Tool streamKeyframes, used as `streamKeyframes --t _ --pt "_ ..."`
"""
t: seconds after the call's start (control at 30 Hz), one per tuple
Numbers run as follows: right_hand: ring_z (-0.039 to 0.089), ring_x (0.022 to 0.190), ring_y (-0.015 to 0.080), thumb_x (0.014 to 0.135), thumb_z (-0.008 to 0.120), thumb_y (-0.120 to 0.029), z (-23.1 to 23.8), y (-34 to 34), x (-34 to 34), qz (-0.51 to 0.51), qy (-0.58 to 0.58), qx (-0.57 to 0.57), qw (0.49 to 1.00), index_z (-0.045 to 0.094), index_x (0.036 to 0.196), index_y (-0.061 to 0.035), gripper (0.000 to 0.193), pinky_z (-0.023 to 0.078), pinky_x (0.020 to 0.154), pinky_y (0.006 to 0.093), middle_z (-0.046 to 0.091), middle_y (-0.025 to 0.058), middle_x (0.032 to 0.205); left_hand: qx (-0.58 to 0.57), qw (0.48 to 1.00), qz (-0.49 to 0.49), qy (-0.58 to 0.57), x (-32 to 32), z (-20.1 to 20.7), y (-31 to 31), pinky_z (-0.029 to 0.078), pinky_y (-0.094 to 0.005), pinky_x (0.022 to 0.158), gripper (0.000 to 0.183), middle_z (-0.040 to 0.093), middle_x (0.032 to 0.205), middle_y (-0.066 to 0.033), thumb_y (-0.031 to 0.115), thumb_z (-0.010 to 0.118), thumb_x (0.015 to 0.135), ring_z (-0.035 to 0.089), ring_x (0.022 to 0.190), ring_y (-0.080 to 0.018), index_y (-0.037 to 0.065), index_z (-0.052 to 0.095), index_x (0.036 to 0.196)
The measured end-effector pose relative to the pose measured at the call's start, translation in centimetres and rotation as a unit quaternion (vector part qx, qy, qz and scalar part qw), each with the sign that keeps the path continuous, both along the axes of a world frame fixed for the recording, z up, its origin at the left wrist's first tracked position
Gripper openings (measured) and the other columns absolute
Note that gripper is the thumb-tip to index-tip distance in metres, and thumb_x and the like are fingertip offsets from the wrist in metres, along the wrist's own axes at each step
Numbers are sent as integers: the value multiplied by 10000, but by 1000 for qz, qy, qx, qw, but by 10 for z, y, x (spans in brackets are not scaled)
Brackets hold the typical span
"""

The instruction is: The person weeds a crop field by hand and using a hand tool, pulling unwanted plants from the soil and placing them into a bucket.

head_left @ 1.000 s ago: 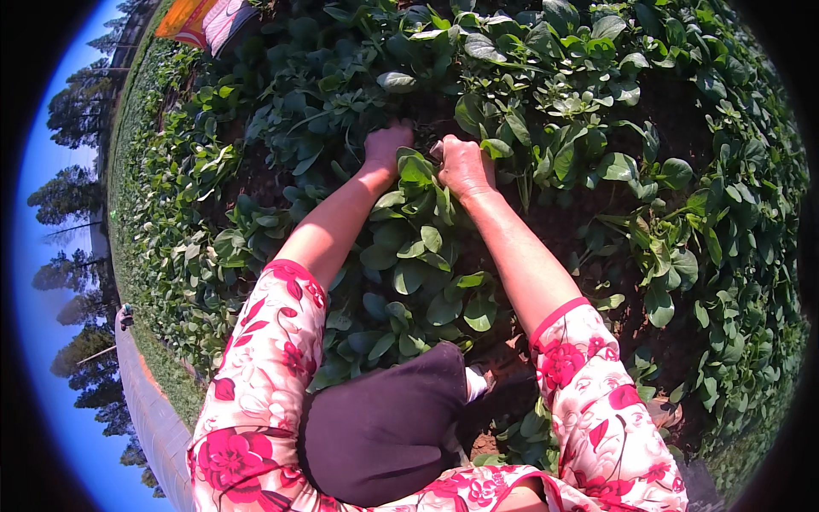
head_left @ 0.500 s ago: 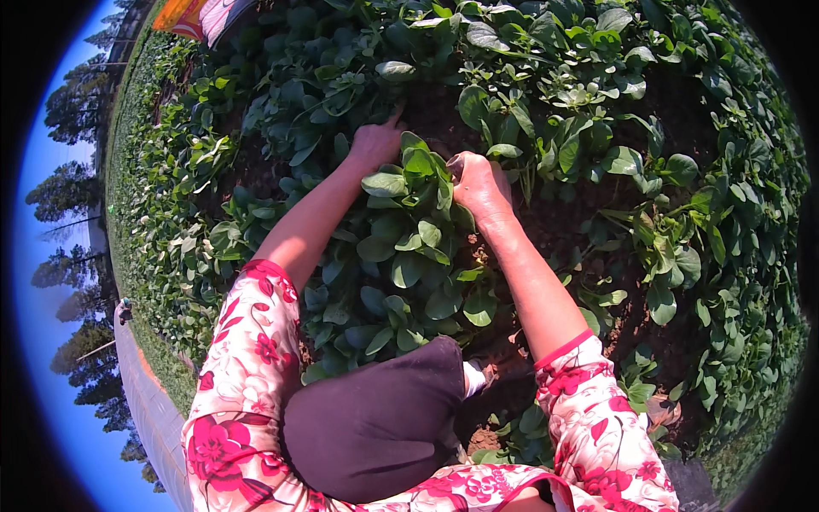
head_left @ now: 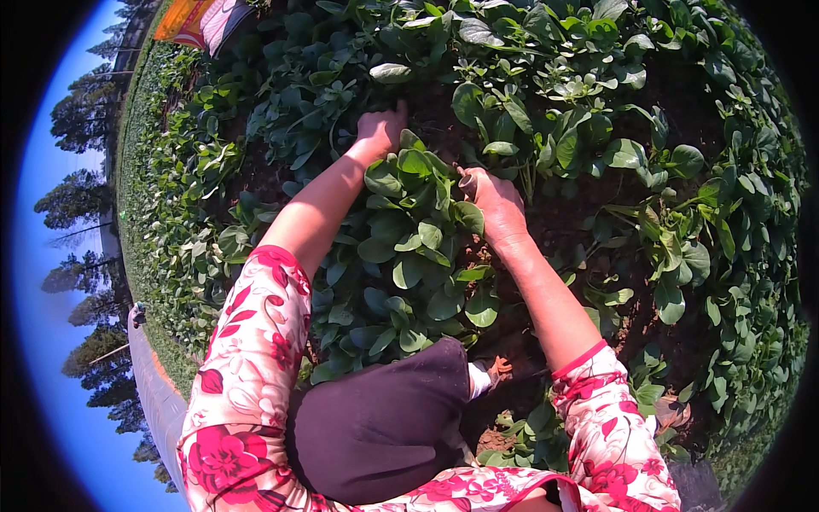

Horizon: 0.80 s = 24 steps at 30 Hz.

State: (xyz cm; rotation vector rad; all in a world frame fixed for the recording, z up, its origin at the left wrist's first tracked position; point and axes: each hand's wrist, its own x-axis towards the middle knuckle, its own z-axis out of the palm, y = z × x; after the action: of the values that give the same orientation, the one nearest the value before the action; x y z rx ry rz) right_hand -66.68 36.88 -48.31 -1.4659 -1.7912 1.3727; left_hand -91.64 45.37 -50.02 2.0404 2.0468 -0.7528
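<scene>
Low leafy green plants surround both of my hands. My left hand reaches over bare soil at the far side of a leafy plant. One finger is stretched out; the others are partly hidden, and I see nothing held in it. To the right of that plant, my right hand is closed around a short brown handle, whose rounded end sticks out by the thumb. Whatever the handle belongs to is hidden below the fist. Leaves of the plant come close to the right knuckles.
An orange, white and pink bag lies among the plants at the far left. My dark-covered knee is bent at the near side, with a shoe on the soil beside it. A pale sheeted strip and trees stand at the left.
My right hand has moved slightly right and nearer to me, away from the plant's top. The left hand has come up a little, showing more of its stretched finger. The view has shifted slightly.
</scene>
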Motion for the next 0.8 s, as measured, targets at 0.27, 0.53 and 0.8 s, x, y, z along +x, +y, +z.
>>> streamKeyframes --t 0.27,0.53,0.8 --pt "679 723 328 758 678 -174 -16 62 -67 89 -87 141 982 679 761 -108 66 550 672 437 669 161 726 0 993 105 47 1 -27 17 549 -395 763 248 697 1058 -116 204 516 874 686 965 -268 127 707 1012" --pt "672 841 338 743 643 -84 16 12 1 17 -26 -10 999 680 975 -92 235 533 739 430 691 163 875 63 995 52 49 -9 -5 -21 550 -464 700 222 684 992 -122 198 534 842 696 865 -316 95 645 1005" --pt "673 822 328 717 694 -143 15 48 -53 124 -87 56 987 727 909 -161 196 542 734 418 692 145 850 87 988 120 -34 -4 27 -84 529 -480 734 320 597 1115 -113 290 567 839 659 906 -370 125 573 1112"
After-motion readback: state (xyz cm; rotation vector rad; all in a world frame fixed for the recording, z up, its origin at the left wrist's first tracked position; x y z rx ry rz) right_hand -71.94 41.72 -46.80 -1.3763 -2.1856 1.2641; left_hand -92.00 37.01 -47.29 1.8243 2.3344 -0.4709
